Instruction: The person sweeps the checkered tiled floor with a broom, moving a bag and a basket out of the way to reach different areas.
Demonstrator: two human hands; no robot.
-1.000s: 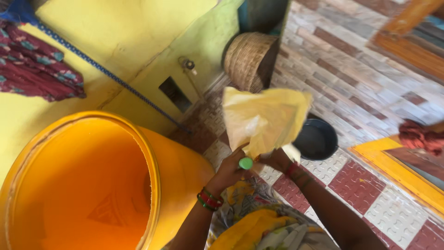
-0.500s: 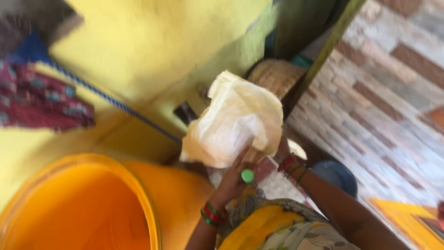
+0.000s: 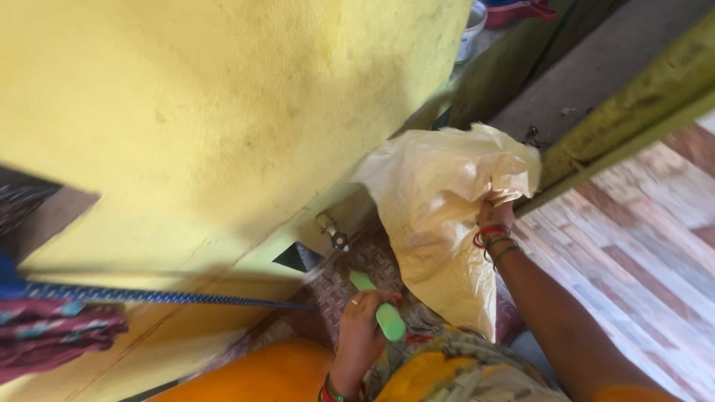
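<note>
At the near left edge the rim of the orange drum (image 3: 261, 376) just shows; its inside is out of view. Your left hand (image 3: 363, 327) is closed around a green handle (image 3: 381, 309). Farther right, your right hand (image 3: 495, 217) grips a pale yellow sack (image 3: 439, 216), hanging crumpled, contents unseen.

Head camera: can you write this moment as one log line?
left hand: holds green handle | right hand: grips pale yellow sack, raised | beside: yellow wall, orange drum
</note>
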